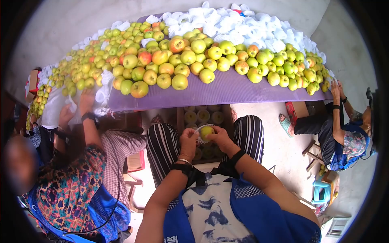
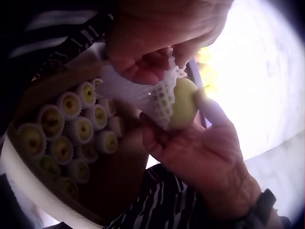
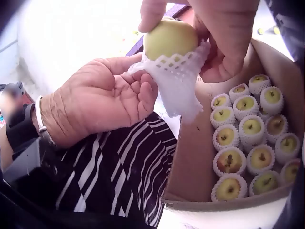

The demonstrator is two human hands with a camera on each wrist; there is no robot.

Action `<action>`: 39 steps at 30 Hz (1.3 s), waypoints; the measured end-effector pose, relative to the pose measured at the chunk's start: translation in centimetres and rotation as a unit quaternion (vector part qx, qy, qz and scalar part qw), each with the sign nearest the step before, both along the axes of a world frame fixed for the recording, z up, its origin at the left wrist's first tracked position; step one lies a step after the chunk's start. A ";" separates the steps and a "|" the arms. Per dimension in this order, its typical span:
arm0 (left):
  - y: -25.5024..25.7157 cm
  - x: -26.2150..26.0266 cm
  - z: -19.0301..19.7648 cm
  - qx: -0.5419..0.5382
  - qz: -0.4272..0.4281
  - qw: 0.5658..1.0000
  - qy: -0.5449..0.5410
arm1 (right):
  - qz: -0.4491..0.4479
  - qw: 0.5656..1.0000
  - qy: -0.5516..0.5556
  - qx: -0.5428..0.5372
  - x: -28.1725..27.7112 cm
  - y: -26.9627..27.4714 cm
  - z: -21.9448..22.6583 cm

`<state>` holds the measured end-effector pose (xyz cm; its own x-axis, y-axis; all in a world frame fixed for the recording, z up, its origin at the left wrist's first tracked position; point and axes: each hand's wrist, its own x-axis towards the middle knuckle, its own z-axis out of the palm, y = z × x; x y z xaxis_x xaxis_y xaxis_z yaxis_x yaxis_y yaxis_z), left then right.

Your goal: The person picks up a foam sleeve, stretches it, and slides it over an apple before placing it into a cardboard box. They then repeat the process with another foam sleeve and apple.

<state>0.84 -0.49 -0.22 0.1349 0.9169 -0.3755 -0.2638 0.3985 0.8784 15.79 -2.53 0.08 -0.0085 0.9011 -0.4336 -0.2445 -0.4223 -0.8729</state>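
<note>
A yellow-green apple point(image 3: 170, 40) sits partly inside a white foam net sleeve point(image 3: 178, 88), its upper part bare and the rest of the sleeve hanging loose below it. My left hand point(image 1: 188, 142) pinches the sleeve's rim between thumb and fingers. From the other side my right hand point(image 1: 221, 140) grips the apple, thumb and fingers around it. Both hands are over my lap, above a cardboard box point(image 3: 188, 164). Inside the box stand rows of sleeved apples point(image 3: 251, 126), tops showing.
A purple-covered table point(image 1: 210, 91) ahead bears a broad heap of apples point(image 1: 164, 69) and a pile of white foam sleeves point(image 1: 243, 26). One person point(image 1: 60, 182) sits close on my left, another point(image 1: 348, 137) at the table's right end. A teal stool point(image 1: 321, 192) stands at right.
</note>
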 end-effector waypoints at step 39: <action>0.3 -0.1 -0.2 0.018 -0.076 0.997 -0.004 | -0.092 0.955 -0.149 0.239 -0.6 -0.2 -0.2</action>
